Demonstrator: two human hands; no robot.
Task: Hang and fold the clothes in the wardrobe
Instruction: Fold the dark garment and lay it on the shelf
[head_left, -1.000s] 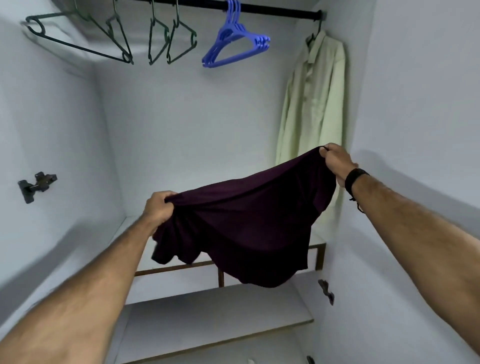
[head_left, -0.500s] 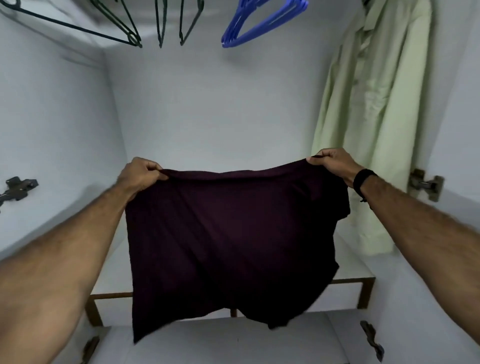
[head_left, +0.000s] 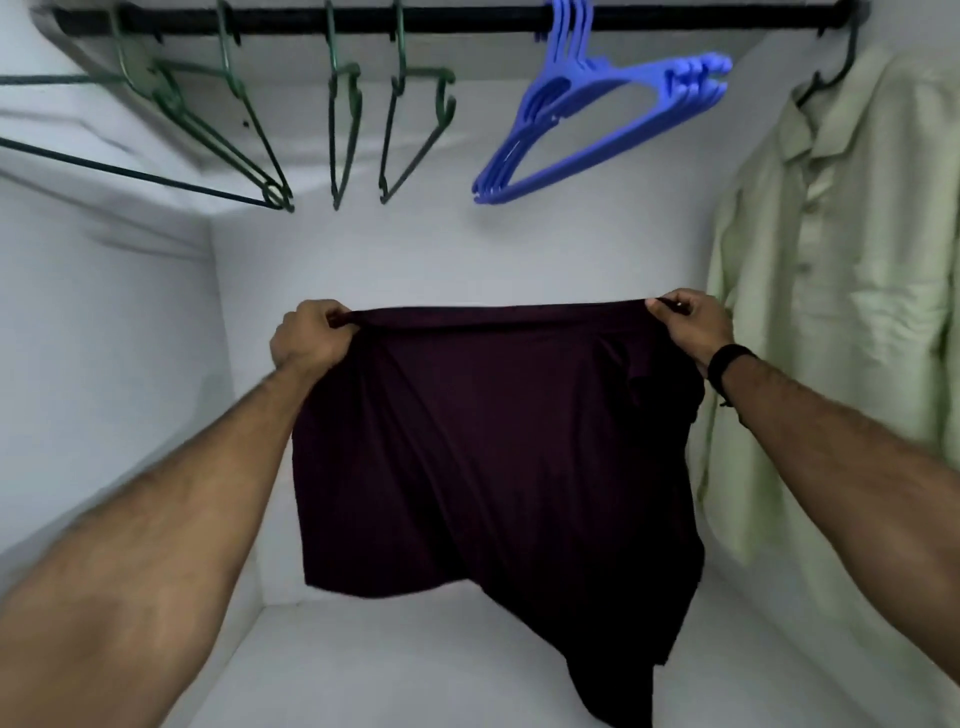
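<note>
The light is soft, cool and fairly dim, with no glare anywhere. The wardrobe's white back wall (head_left: 467, 249) is the brightest surface, and the ceiling panel above the black rail (head_left: 467, 20) sits in grey shadow. Faint, soft-edged shadows streak the side wall left of the green hangers (head_left: 249, 130). The dark maroon garment (head_left: 493, 447) is so underexposed that its folds barely register. Wide-angle distortion bows the rail and swells the forearms toward the lower corners. The leftmost green hangers look smeared; the pale green shirt (head_left: 841, 312) is slightly soft.
</note>
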